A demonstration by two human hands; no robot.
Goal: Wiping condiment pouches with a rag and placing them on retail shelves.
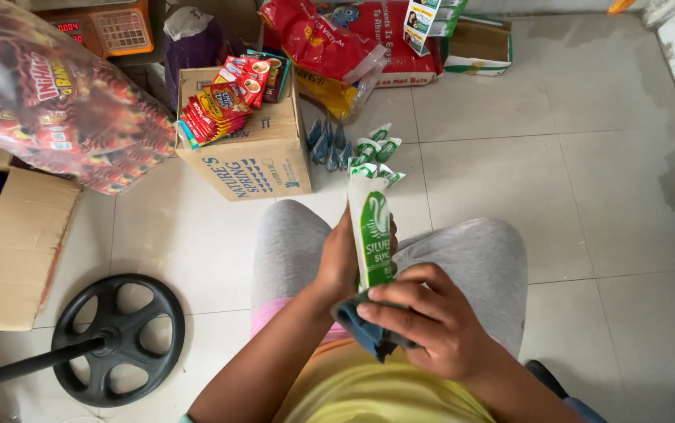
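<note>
My left hand grips a green and white sachet upright over my lap. My right hand presses a dark blue cloth against the sachet's lower end. Both hands sit above my grey-trousered knees. More green and white sachets and some blue ones lie on the tiled floor just beyond my knees.
A cardboard box with red packets on top stands ahead left. A large clear bag of red snack packs is at the far left above another carton. A black round fan base lies lower left. Red sacks sit at the back.
</note>
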